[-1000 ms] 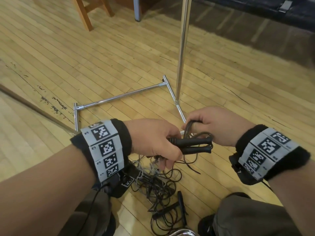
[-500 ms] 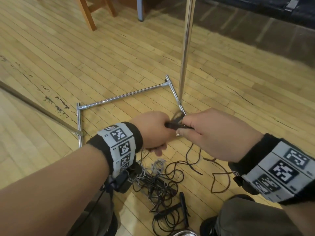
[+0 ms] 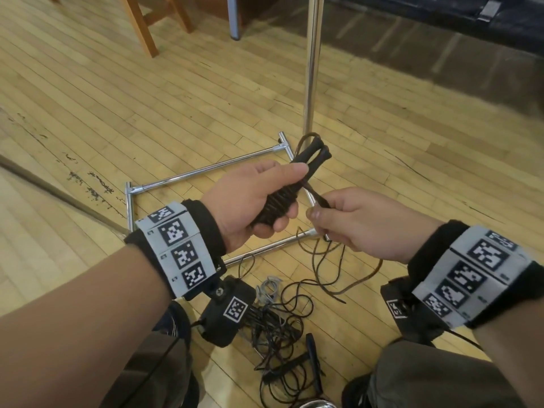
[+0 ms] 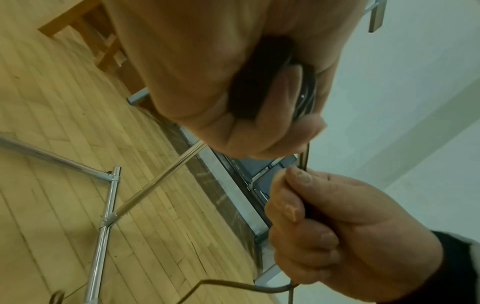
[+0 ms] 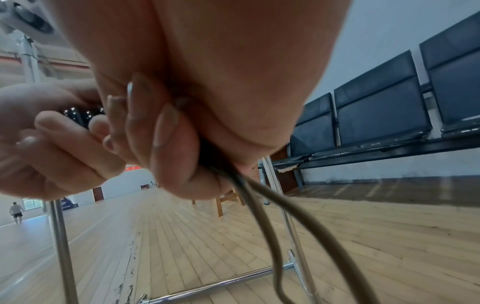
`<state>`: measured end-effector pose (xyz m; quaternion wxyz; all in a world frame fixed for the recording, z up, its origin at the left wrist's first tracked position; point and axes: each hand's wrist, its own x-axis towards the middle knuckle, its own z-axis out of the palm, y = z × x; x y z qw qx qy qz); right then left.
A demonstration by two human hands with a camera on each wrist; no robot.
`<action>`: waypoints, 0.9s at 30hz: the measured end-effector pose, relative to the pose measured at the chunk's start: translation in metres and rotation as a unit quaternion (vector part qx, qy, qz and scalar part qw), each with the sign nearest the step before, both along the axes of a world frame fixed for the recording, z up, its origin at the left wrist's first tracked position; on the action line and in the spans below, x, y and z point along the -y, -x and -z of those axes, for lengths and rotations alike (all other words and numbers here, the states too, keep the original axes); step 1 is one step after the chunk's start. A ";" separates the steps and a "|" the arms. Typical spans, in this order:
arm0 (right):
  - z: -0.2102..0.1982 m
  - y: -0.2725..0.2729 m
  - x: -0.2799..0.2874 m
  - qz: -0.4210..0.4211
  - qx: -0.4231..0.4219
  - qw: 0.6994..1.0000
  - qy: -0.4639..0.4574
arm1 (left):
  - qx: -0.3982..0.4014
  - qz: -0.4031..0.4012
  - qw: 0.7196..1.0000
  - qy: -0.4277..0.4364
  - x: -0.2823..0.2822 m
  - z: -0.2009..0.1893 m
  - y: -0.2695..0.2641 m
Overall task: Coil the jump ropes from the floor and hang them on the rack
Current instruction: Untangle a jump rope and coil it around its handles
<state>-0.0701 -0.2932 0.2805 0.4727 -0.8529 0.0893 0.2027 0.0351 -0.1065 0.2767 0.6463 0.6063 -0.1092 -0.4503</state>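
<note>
- Rope handles: two black handles side by side, gripped in my left hand; fingers curled round them, top ends sticking out up and away from me.
- Cord turns: several wraps of dark cord wound round the handle pair, sitting inside the left-hand grip.
- Right hand: thumb and fingers pinching the free cord just beside the left hand; short stretch of cord runs taut from bundle to pinch.
- Loose cord: hangs from under the right hand down to the floor, looping near the rack base.
- Right wrist view: two cord strands leave the closed fingers, blurred.
- Rack: chrome upright pole on a rectangular chrome base frame, standing on the floor just beyond my hands.
- Rope pile: tangle of more black cords and handles on the floor between my knees, below both wrists; count can't be told.
- Bkgd: wooden chair legs far left, dark bench seats along the wall at right.
</note>
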 end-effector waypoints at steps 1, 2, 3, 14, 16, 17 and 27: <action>0.000 0.000 0.000 -0.001 -0.005 1.000 -0.015 | 0.001 -0.008 1.000 0.006 0.000 -0.001 0.001; 0.001 0.000 0.000 -0.005 -0.012 1.000 -0.027 | -0.001 -0.015 1.000 0.012 0.000 -0.001 0.001; 0.002 0.000 -0.001 -0.009 -0.021 0.999 -0.040 | -0.004 -0.019 1.000 0.017 -0.001 -0.003 0.001; 0.011 0.001 -0.002 -0.045 -0.107 0.989 -0.095 | 0.058 0.105 0.993 0.004 -0.006 -0.013 0.005; 0.013 0.000 0.002 -0.060 -0.120 0.990 -0.051 | 0.087 0.183 0.978 -0.046 -0.007 -0.014 0.008; 0.013 -0.001 0.004 -0.068 -0.128 0.989 -0.026 | 0.101 0.229 0.965 -0.075 -0.006 -0.015 0.010; -0.009 -0.009 -0.006 -0.071 0.041 0.975 0.206 | 0.317 0.413 0.787 -0.332 -0.001 0.000 0.031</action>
